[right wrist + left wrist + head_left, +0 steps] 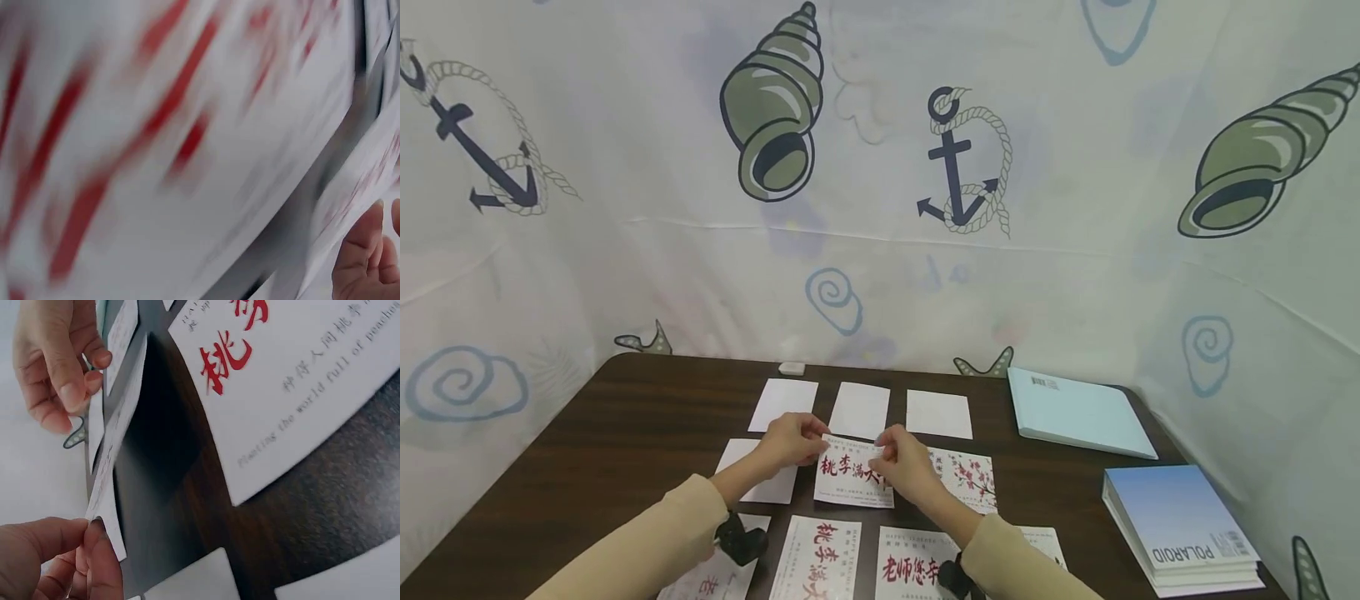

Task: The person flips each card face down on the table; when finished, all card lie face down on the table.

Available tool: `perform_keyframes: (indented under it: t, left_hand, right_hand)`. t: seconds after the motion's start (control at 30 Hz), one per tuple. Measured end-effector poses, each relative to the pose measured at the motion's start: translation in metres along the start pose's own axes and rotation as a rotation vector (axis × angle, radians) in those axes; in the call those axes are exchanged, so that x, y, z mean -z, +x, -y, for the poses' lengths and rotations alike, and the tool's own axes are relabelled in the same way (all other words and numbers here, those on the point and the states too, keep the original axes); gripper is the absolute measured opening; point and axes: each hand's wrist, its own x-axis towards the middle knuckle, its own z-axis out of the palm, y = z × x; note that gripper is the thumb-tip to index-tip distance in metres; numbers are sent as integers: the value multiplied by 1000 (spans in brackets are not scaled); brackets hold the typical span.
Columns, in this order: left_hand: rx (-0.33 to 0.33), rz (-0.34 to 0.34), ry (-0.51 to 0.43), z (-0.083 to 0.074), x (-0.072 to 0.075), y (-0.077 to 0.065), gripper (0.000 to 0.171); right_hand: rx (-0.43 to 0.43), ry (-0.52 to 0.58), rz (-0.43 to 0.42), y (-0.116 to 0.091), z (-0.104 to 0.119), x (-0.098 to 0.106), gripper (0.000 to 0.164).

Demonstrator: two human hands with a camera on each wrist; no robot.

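Shell-printed cloth (647,142) backs a dark table (587,483), where the left hand (792,442) pinches a tilted, red-lettered card (854,492) at its upper left corner, among laid-out cards (816,554), while the right hand (908,468), loosely curled, thumb and forefinger apart, hovers by its right side.

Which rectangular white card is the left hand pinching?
The rectangular white card with red lettering, centre of the middle row; the left hand pinches its upper-left corner and holds no other card.

Plain beige sleeves (632,533), black wrist cameras (742,540) — one per arm
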Motion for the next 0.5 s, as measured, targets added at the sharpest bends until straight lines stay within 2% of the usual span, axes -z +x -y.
perform_keyframes:
  t: [0.13, 0.3, 0.4, 0.5]
  left_hand:
    - [1, 10, -43, -7, 1, -1, 16]
    - [-21, 48, -108, -18, -1, -6, 15]
    - [-54, 102, -136, -22, 0, -12, 15]
    - [-100, 189, -201, -21, 3, -16, 21]
  right_hand:
    - [46, 52, 71, -4, 15, -16, 25]
    - [34, 1, 67, -6, 25, -27, 35]
    - [52, -11, 77, -9, 27, -26, 32]
    - [72, 37, 87, -15, 29, -20, 26]
